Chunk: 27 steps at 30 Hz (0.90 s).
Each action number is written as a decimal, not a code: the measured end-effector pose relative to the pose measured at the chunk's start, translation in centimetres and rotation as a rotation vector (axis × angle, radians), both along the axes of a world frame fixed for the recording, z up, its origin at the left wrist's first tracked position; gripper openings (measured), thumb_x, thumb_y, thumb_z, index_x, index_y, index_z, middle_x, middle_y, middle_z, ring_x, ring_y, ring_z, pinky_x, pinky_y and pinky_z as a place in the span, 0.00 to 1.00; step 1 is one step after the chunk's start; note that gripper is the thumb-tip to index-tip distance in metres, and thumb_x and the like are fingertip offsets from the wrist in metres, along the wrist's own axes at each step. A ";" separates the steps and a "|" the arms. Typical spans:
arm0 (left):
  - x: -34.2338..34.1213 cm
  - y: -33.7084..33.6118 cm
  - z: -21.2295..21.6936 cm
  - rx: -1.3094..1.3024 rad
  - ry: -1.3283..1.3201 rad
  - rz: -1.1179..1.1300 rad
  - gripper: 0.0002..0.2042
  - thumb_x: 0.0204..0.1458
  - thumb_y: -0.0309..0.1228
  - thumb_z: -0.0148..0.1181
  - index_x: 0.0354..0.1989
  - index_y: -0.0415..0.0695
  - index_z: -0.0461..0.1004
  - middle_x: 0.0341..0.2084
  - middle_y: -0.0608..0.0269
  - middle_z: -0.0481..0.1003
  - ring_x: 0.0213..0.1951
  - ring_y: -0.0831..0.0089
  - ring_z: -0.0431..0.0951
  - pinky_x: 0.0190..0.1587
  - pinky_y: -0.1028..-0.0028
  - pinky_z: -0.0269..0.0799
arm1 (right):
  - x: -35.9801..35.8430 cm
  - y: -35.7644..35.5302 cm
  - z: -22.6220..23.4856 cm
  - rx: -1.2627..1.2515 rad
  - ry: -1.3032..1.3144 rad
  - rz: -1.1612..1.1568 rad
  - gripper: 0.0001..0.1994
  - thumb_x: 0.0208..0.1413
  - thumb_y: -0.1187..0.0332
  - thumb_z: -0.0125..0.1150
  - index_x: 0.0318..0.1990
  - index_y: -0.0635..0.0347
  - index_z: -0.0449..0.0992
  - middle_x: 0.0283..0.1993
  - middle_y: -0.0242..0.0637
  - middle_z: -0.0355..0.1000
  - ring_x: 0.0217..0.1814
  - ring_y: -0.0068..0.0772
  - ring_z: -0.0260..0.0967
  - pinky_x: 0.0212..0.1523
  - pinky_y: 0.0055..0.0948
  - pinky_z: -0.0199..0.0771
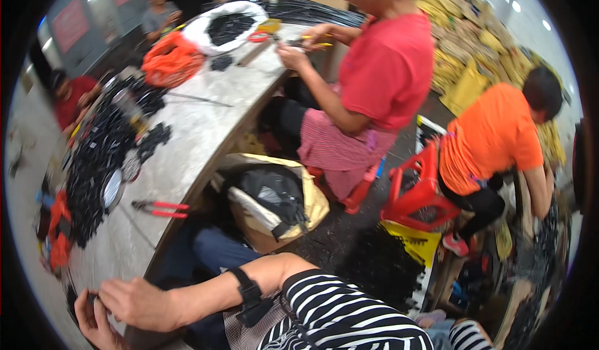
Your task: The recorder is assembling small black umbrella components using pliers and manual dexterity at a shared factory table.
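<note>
Small dark part [92,298] at near edge of grey worktable [187,138], lower left of view, pinched between both hands. Right hand [134,303] curled over it, fingertips pressed together on part; black strap [248,289] on forearm. Left hand [97,324] beneath, fingers bent round same part. Just beyond on table: red-handled pliers [159,209], heap of black parts [93,163]. Farther off: orange bag [170,60]. Person in red shirt [374,75] seated across table corner, working with own hands.
</note>
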State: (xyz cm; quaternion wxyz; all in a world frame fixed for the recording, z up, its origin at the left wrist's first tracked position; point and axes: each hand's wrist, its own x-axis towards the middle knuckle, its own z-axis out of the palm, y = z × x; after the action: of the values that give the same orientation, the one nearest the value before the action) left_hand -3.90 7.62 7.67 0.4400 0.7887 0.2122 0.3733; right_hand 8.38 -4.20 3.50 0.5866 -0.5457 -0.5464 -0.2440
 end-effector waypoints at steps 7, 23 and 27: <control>3.8 -2.4 1.4 0.120 0.014 -0.075 0.17 0.49 0.17 0.56 0.50 0.33 0.70 0.38 0.52 0.74 0.39 0.66 0.73 0.38 0.72 0.70 | 1.8 0.8 -0.9 0.017 0.150 0.094 0.12 0.36 0.72 0.63 0.29 0.68 0.71 0.33 0.44 0.65 0.37 0.44 0.66 0.31 0.39 0.68; 4.5 -2.1 1.9 0.161 0.110 -0.240 0.15 0.57 0.24 0.51 0.50 0.27 0.69 0.46 0.47 0.73 0.46 0.65 0.74 0.50 0.71 0.68 | 4.6 -0.8 -1.5 0.051 0.435 0.451 0.10 0.37 0.71 0.62 0.29 0.67 0.73 0.27 0.47 0.69 0.33 0.53 0.68 0.32 0.43 0.66; 7.4 -1.8 0.3 -0.007 0.070 -0.171 0.16 0.48 0.22 0.55 0.46 0.33 0.71 0.34 0.60 0.74 0.35 0.74 0.73 0.41 0.76 0.70 | 6.2 -3.3 -0.8 -0.038 0.534 0.447 0.09 0.43 0.70 0.60 0.33 0.62 0.76 0.31 0.46 0.73 0.36 0.48 0.72 0.37 0.38 0.72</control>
State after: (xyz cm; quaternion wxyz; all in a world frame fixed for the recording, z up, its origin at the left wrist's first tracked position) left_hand 3.46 5.80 8.02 0.4651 0.8152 0.1605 0.3057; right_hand 14.62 -7.54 2.67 0.7377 -0.4678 -0.4839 0.0522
